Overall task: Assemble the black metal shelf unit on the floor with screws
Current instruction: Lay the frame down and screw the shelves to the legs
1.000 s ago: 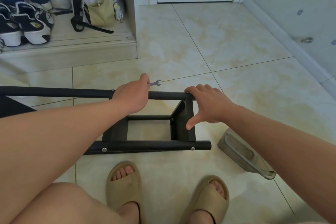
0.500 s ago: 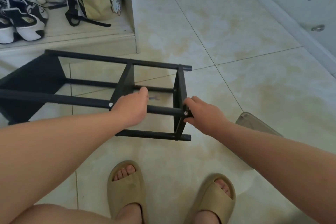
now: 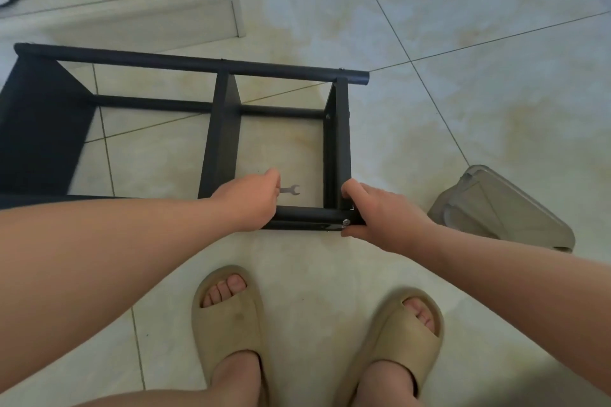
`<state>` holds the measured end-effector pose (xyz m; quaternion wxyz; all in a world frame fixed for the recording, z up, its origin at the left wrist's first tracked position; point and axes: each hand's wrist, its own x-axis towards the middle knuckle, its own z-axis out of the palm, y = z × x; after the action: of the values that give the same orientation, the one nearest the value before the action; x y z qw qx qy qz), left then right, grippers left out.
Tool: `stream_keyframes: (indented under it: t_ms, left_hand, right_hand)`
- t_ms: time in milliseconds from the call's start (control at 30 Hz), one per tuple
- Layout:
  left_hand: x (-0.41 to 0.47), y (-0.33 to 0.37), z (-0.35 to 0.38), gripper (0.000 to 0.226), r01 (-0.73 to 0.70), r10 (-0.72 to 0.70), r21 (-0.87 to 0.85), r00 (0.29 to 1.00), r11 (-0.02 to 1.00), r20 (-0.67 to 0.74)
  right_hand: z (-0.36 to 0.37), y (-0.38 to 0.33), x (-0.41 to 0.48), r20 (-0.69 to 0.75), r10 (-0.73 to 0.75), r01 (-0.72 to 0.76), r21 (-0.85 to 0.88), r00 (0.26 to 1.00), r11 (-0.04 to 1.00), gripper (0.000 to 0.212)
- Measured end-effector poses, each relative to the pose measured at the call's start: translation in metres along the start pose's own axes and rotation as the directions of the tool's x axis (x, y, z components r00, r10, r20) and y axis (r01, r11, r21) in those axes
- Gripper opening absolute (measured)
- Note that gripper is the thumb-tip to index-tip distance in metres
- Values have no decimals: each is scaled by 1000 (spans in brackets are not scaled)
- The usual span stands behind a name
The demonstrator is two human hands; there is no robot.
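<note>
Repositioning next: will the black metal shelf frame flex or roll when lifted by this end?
Probably stiff: the black metal shelf frame has screwed cross panels. Unlikely to roll, being box-shaped. Likely heavier toward its solid left-end panel.

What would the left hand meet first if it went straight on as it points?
The left hand would most likely meet the black end panel of the shelf unit, close beside the right hand; the small wrench in its grip would touch first. Depth is unclear.

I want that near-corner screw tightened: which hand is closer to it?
Right. The right hand grips the near tube beside the screw; the left hand, holding the small wrench, sits further left on it.
</note>
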<state>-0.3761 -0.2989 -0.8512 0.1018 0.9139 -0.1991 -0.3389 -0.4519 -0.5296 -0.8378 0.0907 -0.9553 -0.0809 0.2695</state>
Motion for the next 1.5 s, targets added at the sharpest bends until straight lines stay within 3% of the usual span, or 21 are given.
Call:
stream_keyframes:
  t_ms: [100,167,300,467,633,833,900,1000,1100,1200,1500]
  left_hand:
    - [8,5,-9,15,8,-9,-60,1000,998,-7]
    - [16,10,-12,13,-6,4,-149,1000,989,-15]
    - [32,22,-7,13,-49,58,-279,998,959,22]
    - [57,20,11,8,-45,76,-413,995,910,59]
    - [71,17,15,19,-29,95,-485,989,874,111]
    - [73,26,9,12,25,159,-668,964,743,212]
    - [72,30,8,13,53,175,-745,959,665,225]
    - [70,34,9,18,191,198,-867,930,460,310]
    - [72,36,9,21,302,197,-898,906,320,375]
    - [74,36,11,16,313,172,-901,911,302,374]
    - [77,39,14,11,224,126,-896,948,382,291]
  right_hand:
    - [-10,6,4,-63,-49,38,-174,997,984,91]
    - [-15,10,9,-67,-67,53,-201,995,978,119]
    - [-14,19,26,9,-120,119,-193,993,974,141]
    - [-1,35,44,-4,-221,216,-187,975,958,144]
    - [9,39,46,-60,-274,260,-175,960,950,138]
    - [12,39,47,-91,-279,262,-164,956,951,134]
    - [12,39,48,-89,-278,259,-181,956,949,133]
    - [14,40,48,-107,-292,270,-181,950,946,131]
    - [15,41,49,-122,-296,275,-168,947,947,131]
    - [16,41,50,-119,-297,275,-169,947,946,131]
    - [14,40,50,-111,-291,270,-175,950,947,132]
